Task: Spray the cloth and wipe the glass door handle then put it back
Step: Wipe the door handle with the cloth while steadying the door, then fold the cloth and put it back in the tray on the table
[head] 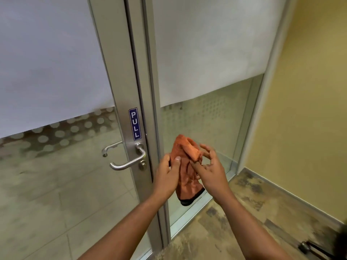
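Note:
An orange cloth (185,173) with a dark lower edge hangs between my two hands in front of the glass door. My left hand (166,174) grips its left side with the thumb on top. My right hand (210,166) pinches a folded upper corner of the cloth, its other fingers spread. The metal lever door handle (129,162) sits on the door's aluminium stile, a short way left of my left hand and untouched. A second handle (110,147) shows through the glass on the far side. No spray bottle is in view.
A blue PULL sign (134,124) is fixed above the handle. Frosted glass panels fill both doors. A yellow wall (300,128) stands at the right, with mottled floor below. A dark object (308,247) lies on the floor at the bottom right.

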